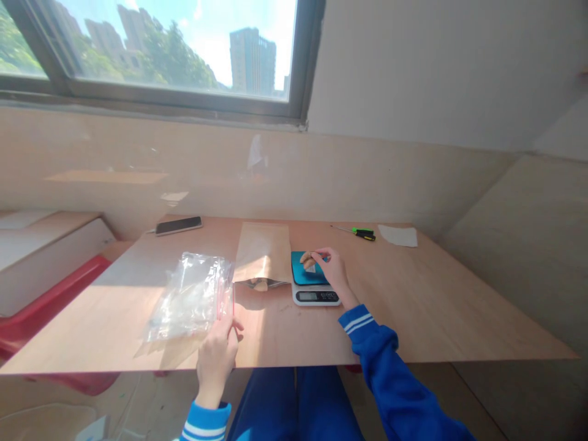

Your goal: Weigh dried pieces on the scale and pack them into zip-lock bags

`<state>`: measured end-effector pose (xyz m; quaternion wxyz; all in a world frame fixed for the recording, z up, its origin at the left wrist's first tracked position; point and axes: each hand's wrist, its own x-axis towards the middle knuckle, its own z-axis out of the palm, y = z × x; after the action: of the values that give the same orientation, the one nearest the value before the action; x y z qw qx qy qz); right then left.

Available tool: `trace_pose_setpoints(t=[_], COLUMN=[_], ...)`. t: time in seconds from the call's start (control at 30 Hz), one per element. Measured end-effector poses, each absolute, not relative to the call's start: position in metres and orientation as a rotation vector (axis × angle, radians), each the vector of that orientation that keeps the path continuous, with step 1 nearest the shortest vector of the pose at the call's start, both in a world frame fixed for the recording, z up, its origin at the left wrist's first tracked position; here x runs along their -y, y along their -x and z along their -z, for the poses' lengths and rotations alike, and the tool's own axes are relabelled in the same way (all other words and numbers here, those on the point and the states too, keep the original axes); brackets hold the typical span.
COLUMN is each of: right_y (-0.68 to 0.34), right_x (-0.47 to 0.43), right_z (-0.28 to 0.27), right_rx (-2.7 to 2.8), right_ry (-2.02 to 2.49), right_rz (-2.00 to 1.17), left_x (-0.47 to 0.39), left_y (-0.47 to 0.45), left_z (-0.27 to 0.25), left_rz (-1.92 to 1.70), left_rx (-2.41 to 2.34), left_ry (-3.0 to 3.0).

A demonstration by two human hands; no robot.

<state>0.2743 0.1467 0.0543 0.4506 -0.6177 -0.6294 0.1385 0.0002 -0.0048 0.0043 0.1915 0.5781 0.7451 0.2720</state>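
Note:
My left hand (219, 346) grips the edge of a clear zip-lock plastic bag (188, 297) by its red seal strip. The bag lies flat and shiny on the table, apparently with others under it. Above the blue plate of a kitchen scale (316, 297), my right hand (333, 269) pinches a tan, lumpy piece (306, 260); its exact kind is too small to tell. A small whitish patch shows just below the fingers. Between my hands lies a brown paper pouch (263, 251), its mouth towards me and gaping, with tan pieces (260, 284) showing inside.
A phone (179, 226) lies at the back left of the wooden table (413, 306). Towards the back right are a green-and-black screwdriver (362, 233) and a white paper piece (399, 236). A red stool (55, 300) stands left of the table, and a wall with a window runs behind.

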Motion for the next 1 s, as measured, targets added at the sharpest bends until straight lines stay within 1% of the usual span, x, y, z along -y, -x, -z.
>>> trace_pose_setpoints(t=[0.1, 0.2, 0.23, 0.3, 0.37, 0.43, 0.57, 0.67, 0.83, 1.0], right_y=[-0.281, -0.262, -0.250, -0.221, -0.191, -0.164, -0.132, -0.125, -0.123, -0.124], right_x=[-0.146, -0.125, -0.115, -0.093, -0.073, -0.059, -0.049, -0.053, -0.062, -0.067], right_z=[-0.040, -0.043, -0.045, -0.050, -0.050, -0.045, -0.034, -0.034, -0.039, -0.032], right_rx=[1.530, 1.512, 1.544, 1.697, 1.877, 1.924, 2.016, 2.063, 2.019, 1.918], right_ry=[1.619, 1.654, 1.643, 1.577, 1.536, 1.602, 1.805, 1.821, 1.932, 1.878], right_rz=[-0.262, -0.090, -0.076, -0.240, -0.518, -0.594, -0.530, -0.498, -0.333, -0.422], left_x=[0.005, 0.005, 0.005, 0.005, 0.005, 0.005, 0.005, 0.005, 0.006, 0.006], left_y=[0.000, -0.001, -0.001, -0.001, 0.000, 0.001, 0.003, 0.004, 0.003, 0.003], left_z=[-0.005, -0.007, -0.007, -0.007, -0.005, -0.003, 0.000, 0.002, 0.002, 0.003], left_rz=[-0.772, -0.768, -0.766, -0.764, -0.775, -0.785, -0.783, -0.773, -0.772, -0.780], left_rx=[-2.089, -2.090, -2.094, -2.105, -2.093, -2.075, -2.080, -2.089, -2.083, -2.086], left_ry=[-1.651, -1.664, -1.660, -1.653, -1.674, -1.709, -1.757, -1.761, -1.763, -1.776])
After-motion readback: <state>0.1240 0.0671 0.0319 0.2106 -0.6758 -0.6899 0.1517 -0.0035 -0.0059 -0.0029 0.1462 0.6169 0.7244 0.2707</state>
